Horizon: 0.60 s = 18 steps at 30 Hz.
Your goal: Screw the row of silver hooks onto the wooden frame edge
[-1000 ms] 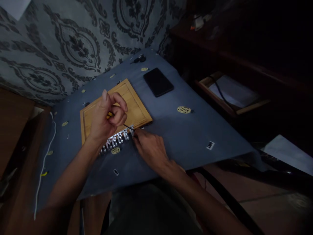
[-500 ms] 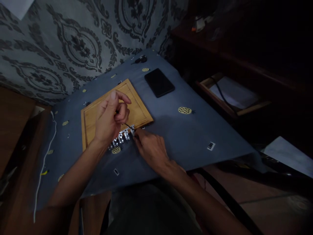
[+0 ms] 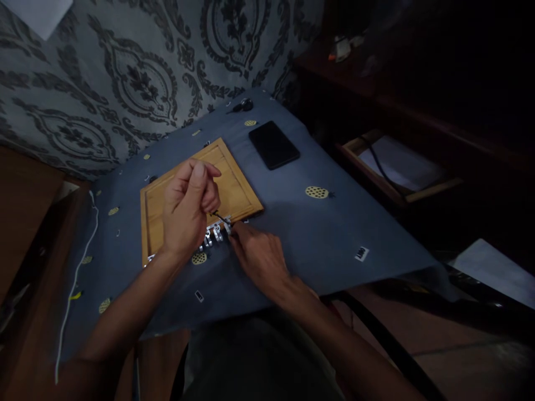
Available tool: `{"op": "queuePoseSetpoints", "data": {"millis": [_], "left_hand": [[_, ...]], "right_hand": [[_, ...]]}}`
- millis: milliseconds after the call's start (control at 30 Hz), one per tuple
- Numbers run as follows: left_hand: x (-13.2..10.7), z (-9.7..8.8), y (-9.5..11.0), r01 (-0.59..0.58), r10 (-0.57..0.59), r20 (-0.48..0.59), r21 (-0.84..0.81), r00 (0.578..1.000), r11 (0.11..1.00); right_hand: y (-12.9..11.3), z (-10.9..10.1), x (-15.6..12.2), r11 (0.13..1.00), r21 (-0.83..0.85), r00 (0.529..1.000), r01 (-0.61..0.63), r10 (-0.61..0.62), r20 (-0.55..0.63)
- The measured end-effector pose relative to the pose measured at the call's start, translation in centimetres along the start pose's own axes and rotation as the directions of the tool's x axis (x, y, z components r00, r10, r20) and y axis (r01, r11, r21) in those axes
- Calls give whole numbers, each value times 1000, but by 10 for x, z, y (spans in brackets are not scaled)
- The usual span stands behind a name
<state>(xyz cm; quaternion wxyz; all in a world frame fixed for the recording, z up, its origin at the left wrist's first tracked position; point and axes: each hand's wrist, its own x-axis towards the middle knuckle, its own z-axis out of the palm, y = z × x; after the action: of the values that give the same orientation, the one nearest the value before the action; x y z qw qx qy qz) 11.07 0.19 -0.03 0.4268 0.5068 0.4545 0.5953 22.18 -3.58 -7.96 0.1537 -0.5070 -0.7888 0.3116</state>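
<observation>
A wooden board (image 3: 234, 172) with a grooved border lies on the cloth-covered table. Along its near edge runs a metal rail with several silver hooks (image 3: 217, 233), partly hidden behind my left forearm. Over the board my left hand (image 3: 188, 203) is closed, thumb on top, around the upper end of a thin dark piece (image 3: 220, 216), a cord or a slim rod. This piece slants down to the rail's right end. There my right hand (image 3: 259, 253) has its fingers pinched together beside the last hook; what lies between the fingertips is hidden.
A black phone or tablet (image 3: 273, 145) lies right of the board. Small dark keys or a similar item (image 3: 243, 105) sit at the far corner. A white cable (image 3: 81, 262) hangs along the left edge. An open drawer (image 3: 401, 167) with papers stands right of the table.
My left hand has turned slightly, and its fist looks more tightly curled. My right hand stays at the rail's right end. The whole view has shifted a little.
</observation>
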Motion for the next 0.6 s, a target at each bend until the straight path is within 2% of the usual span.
{"op": "queuePoseSetpoints", "data": {"millis": [233, 367, 433, 500, 600], "left_hand": [[13, -3, 2, 116, -113, 62, -37, 992, 993], [16, -11, 2, 152, -146, 211, -15, 967, 988], [15, -14, 1, 133, -127, 272, -2, 954, 991], [13, -17, 3, 61, -54, 277, -17, 959, 998], [10, -18, 12, -85, 92, 147, -51, 985, 995]], "right_hand": [[0, 2, 1, 1000, -18, 1000, -9, 8, -22], [1, 5, 1, 1000, -16, 1000, -5, 4, -24], [2, 6, 1, 1000, -11, 1000, -2, 2, -29], [2, 6, 1, 1000, -5, 1000, -7, 7, -29], [1, 3, 1, 1000, 10, 1000, -14, 14, -11]]}}
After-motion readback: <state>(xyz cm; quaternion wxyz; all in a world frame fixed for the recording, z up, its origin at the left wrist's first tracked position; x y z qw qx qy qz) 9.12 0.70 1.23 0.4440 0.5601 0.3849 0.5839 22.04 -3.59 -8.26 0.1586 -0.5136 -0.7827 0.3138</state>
